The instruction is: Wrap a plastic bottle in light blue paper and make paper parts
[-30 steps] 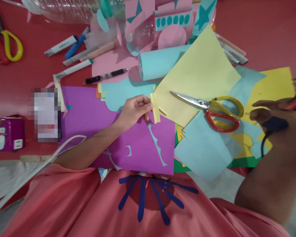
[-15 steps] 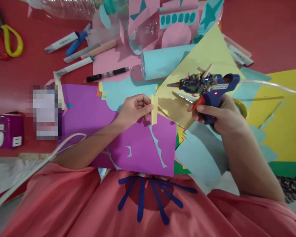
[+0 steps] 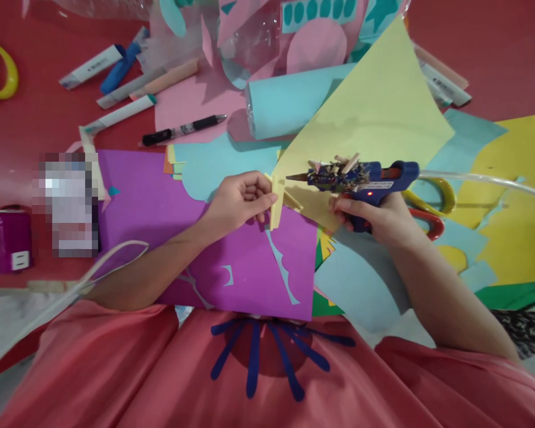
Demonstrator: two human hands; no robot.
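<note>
Between thumb and fingers, my left hand (image 3: 243,199) pinches a small folded strip of yellow paper (image 3: 276,205), held upright above the purple sheet (image 3: 245,255). My right hand (image 3: 378,217) is wrapped round the grip of a blue glue gun (image 3: 365,181). The gun's barrel is crusted with bits of debris, and a small red light glows on its side. Its nozzle points left and sits close to the top of the yellow strip, with a small gap. A clear glue stick (image 3: 481,178) sticks out of its back end.
Scissors with yellow and red handles (image 3: 441,199) lie right of my right hand. A light blue paper-wrapped cylinder (image 3: 301,101), a pale yellow sheet (image 3: 383,101), a black pen (image 3: 185,129) and several markers (image 3: 120,116) lie beyond. A purple power socket box (image 3: 6,241) stands at left.
My right hand has brought the glue gun left and down, so its nozzle is now near the yellow strip. The strip is tilted slightly. The whole view has shifted a little.
</note>
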